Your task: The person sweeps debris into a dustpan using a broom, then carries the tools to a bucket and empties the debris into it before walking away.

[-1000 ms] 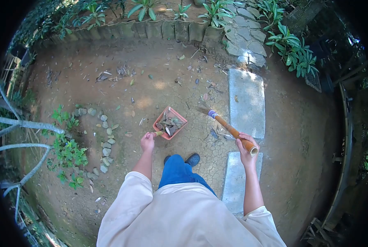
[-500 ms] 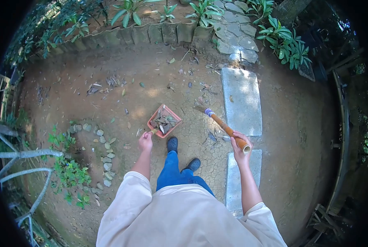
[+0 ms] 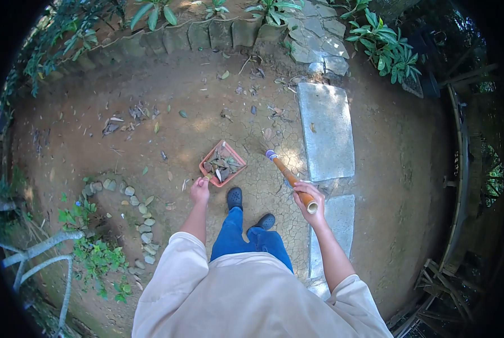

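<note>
My left hand [image 3: 200, 190] is closed around the short handle of a reddish dustpan [image 3: 240, 159], which holds a heap of dry leaves [image 3: 222, 165]. The pan is just ahead of my feet. In my right hand [image 3: 309, 201] is a broom [image 3: 287, 175] with a thick bamboo handle and a purple-and-white binding. Its bristles point away from me, over cracked soil right of the pan. Whether the bristle tips touch the ground cannot be made out.
Concrete slabs [image 3: 328, 132] run along the right, leading to a stone path [image 3: 314, 36]. Scattered leaves [image 3: 139, 111] lie ahead. Rounded stones [image 3: 146, 238] edge a small plant [image 3: 97, 256] at left. A low tile border [image 3: 198, 35] crosses the far side.
My right hand and the broom have moved left, nearer the dustpan. The camera view has shifted slightly. My left hand still holds the pan.
</note>
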A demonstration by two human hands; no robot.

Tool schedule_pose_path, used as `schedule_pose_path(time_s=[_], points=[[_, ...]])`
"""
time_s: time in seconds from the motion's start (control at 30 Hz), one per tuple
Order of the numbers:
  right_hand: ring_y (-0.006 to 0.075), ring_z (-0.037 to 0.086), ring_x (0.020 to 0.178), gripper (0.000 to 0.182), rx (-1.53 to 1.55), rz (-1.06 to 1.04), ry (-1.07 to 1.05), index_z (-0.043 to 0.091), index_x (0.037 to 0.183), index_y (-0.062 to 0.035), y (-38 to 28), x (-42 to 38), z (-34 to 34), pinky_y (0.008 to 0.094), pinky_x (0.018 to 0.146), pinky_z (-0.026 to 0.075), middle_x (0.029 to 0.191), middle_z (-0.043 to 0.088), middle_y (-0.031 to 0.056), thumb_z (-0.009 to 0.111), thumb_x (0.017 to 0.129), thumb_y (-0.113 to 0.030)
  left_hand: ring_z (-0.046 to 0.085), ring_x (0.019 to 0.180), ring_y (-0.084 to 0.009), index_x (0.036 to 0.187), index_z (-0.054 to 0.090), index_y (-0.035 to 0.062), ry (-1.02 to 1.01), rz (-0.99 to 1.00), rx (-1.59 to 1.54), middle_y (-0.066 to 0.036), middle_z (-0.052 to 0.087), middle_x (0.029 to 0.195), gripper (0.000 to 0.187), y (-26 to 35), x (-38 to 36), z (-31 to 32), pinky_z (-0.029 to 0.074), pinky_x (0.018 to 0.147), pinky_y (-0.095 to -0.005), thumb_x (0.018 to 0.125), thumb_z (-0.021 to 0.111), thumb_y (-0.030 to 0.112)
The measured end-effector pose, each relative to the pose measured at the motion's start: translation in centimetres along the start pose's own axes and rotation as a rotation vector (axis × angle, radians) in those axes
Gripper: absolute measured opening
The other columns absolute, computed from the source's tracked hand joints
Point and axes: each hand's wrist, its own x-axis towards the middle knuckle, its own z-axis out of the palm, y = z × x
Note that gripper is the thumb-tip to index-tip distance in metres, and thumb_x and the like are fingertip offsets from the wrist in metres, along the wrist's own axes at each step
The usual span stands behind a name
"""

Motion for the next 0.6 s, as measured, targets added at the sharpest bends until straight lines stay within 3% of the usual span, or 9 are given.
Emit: schedule_pose_path(time_s=[0.13, 0.23, 0.33, 0.43, 0.6], points=[[0.0288, 0.069, 0.108, 0.020, 0.081, 0.071, -0.006, 0.071, 0.095, -0.0029, -2.1, 0.2, -2.0, 0.0384, 0.097, 0.053, 0.106, 0.073, 0.0113, 0.076, 0.077, 0.004, 0.062, 0.073, -0.0086, 0.129, 0.062, 0.0008, -0.008, -0.001, 0.023, -0.002, 0.069, 0.095, 0.046, 1.5, 0.2, -0.6, 0.050, 0.062, -0.0239, 0.089, 0.071, 0.022], [0.0275, 0.069, 0.109, 0.019, 0.132, 0.108, 0.091, 0.070, 0.095, -0.0019, -3.0, -0.2, -3.7, 0.0380, 0.097, 0.052, 0.106, 0.073, 0.0121, 0.075, 0.078, 0.005, 0.070, 0.095, -0.0175, 0.123, 0.068, 0.0020, -0.006, -0.035, 0.101, -0.009, 0.075, 0.103, 0.049, 2.4, -0.2, -1.0, 0.051, 0.087, -0.0312, 0.086, 0.074, 0.033], [0.0268, 0.069, 0.107, 0.020, 0.142, 0.121, 0.178, 0.070, 0.097, -0.0020, -3.3, -0.4, -4.9, 0.0377, 0.097, 0.051, 0.106, 0.073, 0.0129, 0.074, 0.079, 0.006, 0.070, 0.094, -0.0171, 0.123, 0.068, 0.0024, -0.018, -0.030, 0.095, -0.009, 0.075, 0.103, 0.049, 1.9, -0.1, -1.1, 0.051, 0.087, -0.0311, 0.086, 0.074, 0.034], [0.0266, 0.069, 0.106, 0.020, 0.111, 0.105, 0.227, 0.070, 0.097, -0.0021, -3.1, -0.2, -5.1, 0.0370, 0.096, 0.051, 0.106, 0.073, 0.0133, 0.075, 0.079, 0.005, 0.064, 0.074, -0.0103, 0.124, 0.066, 0.0028, -0.044, 0.036, -0.023, -0.004, 0.070, 0.098, 0.040, 1.1, 0.6, -0.7, 0.052, 0.063, -0.0264, 0.089, 0.067, 0.020], [0.0272, 0.069, 0.105, 0.020, 0.006, 0.058, 0.248, 0.070, 0.096, -0.0018, -2.4, 0.4, -4.7, 0.0369, 0.095, 0.052, 0.105, 0.073, 0.0138, 0.075, 0.078, 0.005, 0.062, 0.072, -0.0096, 0.125, 0.065, 0.0026, -0.031, 0.092, 0.135, -0.002, 0.070, 0.096, 0.041, 2.0, 0.9, -1.3, 0.050, 0.061, -0.0257, 0.089, 0.067, 0.021]])
